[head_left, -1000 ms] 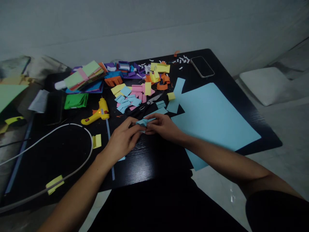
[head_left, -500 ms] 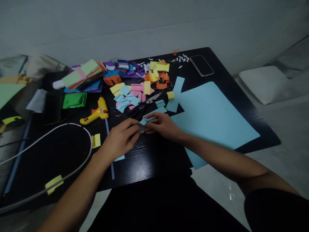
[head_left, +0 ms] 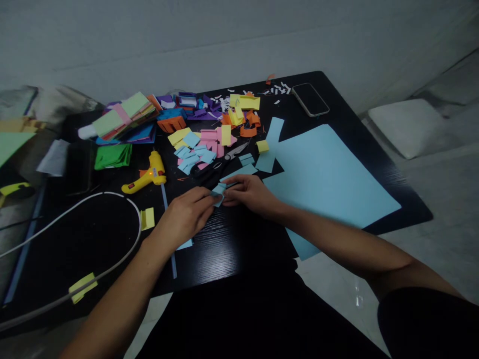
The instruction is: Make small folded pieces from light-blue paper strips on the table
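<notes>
A small light-blue piece of paper (head_left: 218, 193), apparently folded, is held between my two hands above the black table. My left hand (head_left: 189, 212) pinches its left side with closed fingers. On the other side my right hand (head_left: 251, 195) grips it between thumb and fingers, which partly cover it. Just beyond the hands lie a light-blue paper strip (head_left: 241, 172) and black-handled scissors (head_left: 220, 162). A pile of small folded blue pieces (head_left: 192, 158) sits left of the scissors. Large light-blue sheets (head_left: 333, 174) lie to the right, partly under my right forearm.
A yellow glue gun (head_left: 149, 174) with a glue stick behind it lies left of my hands. A white cable (head_left: 108, 192) loops across the left side. Colored paper stacks (head_left: 123, 117) and scraps line the back. A phone (head_left: 310, 99) rests at the far right.
The blue piece has turned between my fingers and shows more of its flat face. Both hands keep nearly the same place; the view has shifted slightly.
</notes>
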The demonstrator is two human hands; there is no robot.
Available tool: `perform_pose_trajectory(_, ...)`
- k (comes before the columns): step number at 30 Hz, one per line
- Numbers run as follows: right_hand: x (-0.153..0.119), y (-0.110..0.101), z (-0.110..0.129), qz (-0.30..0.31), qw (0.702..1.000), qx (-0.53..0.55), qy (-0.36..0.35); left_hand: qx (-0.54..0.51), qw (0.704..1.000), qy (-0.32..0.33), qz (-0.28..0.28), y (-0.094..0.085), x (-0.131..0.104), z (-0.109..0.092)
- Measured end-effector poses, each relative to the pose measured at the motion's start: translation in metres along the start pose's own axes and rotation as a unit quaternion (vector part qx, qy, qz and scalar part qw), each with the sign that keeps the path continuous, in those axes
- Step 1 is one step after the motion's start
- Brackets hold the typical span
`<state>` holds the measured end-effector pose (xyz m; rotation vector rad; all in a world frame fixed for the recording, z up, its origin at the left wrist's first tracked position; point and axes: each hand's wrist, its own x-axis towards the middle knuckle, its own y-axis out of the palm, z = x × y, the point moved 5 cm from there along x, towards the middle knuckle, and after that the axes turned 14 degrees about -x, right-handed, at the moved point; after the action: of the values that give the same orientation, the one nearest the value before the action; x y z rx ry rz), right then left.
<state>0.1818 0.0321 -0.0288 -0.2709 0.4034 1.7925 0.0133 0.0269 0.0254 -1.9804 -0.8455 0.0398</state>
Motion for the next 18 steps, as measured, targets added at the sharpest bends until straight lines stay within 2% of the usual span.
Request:
perform_pose_trajectory(6,0.0004,0.0006,-0.001,-0.003,1.0,0.002,0.001,0.003,1.0,-0.023,0.016,0.0014,-0.0005,0.0016)
perform_pose_trajectory(18,-0.0048,0.0036,0.0048,0.024,1.0,0.008,-0.008,0.029,0.999,-0.042,0.011,0.0011,0.0006,0.0037)
